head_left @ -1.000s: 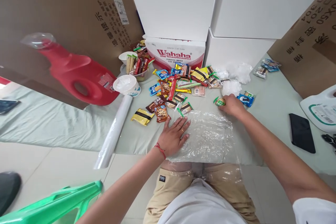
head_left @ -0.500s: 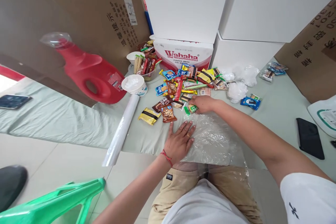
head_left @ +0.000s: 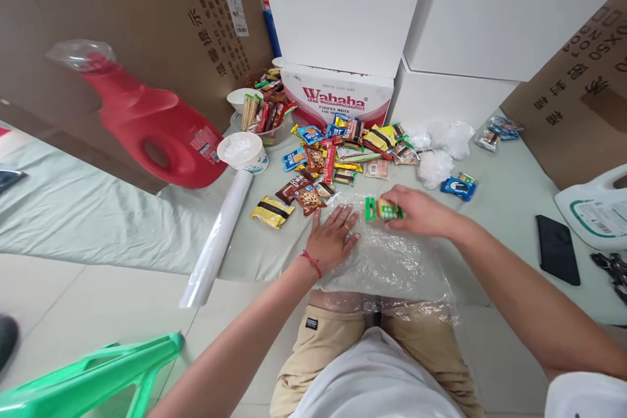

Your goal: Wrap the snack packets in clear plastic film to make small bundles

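Note:
My right hand (head_left: 418, 210) grips a small green-ended snack packet (head_left: 385, 209) and holds it over a clear plastic film (head_left: 406, 261) spread at the table's front edge. Flat on the film's left side rests my left hand (head_left: 336, 235), fingers spread, a red string round its wrist. Beyond both hands lies a pile of wrapped snacks (head_left: 337, 153) in several colours. A yellow packet with a black band (head_left: 272, 211) and a brown cookie packet (head_left: 309, 198) lie closest to my left hand.
At left stand a roll of clear film (head_left: 218, 235), a paper bowl (head_left: 243, 152) and a red jug (head_left: 157, 124). Crumpled plastic balls (head_left: 435, 168), a blue packet (head_left: 459, 187), a black phone (head_left: 557, 249) and a white jug (head_left: 600, 209) sit at right. White boxes (head_left: 343, 6) rise behind.
My right hand has drawn the green-ended packet out of the pile, to the right and over the film. My left hand stays flat. The whole view has shifted slightly.

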### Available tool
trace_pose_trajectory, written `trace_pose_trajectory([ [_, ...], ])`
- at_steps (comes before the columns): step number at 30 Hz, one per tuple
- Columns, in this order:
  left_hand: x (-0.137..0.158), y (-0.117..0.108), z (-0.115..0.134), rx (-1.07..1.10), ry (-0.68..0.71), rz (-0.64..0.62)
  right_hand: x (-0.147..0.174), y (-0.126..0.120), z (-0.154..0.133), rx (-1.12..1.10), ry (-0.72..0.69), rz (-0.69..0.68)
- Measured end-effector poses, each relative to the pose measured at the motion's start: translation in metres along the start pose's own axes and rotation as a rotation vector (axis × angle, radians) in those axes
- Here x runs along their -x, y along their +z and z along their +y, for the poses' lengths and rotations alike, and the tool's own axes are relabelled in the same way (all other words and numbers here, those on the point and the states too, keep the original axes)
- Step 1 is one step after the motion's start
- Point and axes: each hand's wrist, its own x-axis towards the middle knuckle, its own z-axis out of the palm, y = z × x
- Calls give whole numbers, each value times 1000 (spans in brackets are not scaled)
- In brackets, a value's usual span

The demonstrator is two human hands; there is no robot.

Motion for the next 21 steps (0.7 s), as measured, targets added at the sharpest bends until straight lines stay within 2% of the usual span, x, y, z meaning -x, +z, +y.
trace_pose_trajectory([
  [3, 1, 0, -3, -2, -11, 2, 12, 33, -25, 114, 46, -136],
  [6, 3, -1, -8, -19, -11, -9, 21, 58, -26, 139, 81, -198],
  [8, 4, -2, -11, -36, 3, -6, 22, 62, -19, 94, 66, -209],
  [10, 5, -2, -12, -48, 14, 4, 16, 55, -12, 28, 34, -181],
  [12, 6, -2, -13, -57, 12, 14, -2, 42, -10, -3, 22, -81],
  [15, 6, -1, -12, -68, 13, 18, -52, 24, -21, 53, 13, 48],
  [18, 6, 0, -12, -67, 11, 9, -110, 22, -46, 99, 106, 15],
  [21, 5, 0, -13, -54, 5, -1, -151, 34, -75, 85, 215, 15],
])
